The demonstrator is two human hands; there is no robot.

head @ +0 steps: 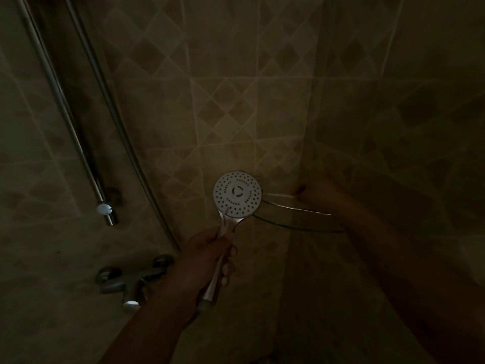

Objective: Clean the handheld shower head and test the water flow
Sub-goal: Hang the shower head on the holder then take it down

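The room is very dim. My left hand (207, 261) grips the chrome handle of the handheld shower head (237, 197), whose round white face with dark nozzle holes points back at me. No water comes out of it. My right hand (319, 191) is stretched out to the corner glass shelf (296, 219) and rests at its back edge near the wall. It is blurred and dark, so I cannot tell if it holds anything.
A chrome slide rail (65, 106) and the shower hose (115, 119) run down the left wall. The mixer tap (131, 282) is mounted low on the left, beside my left wrist. Tiled walls meet in a corner behind the shelf.
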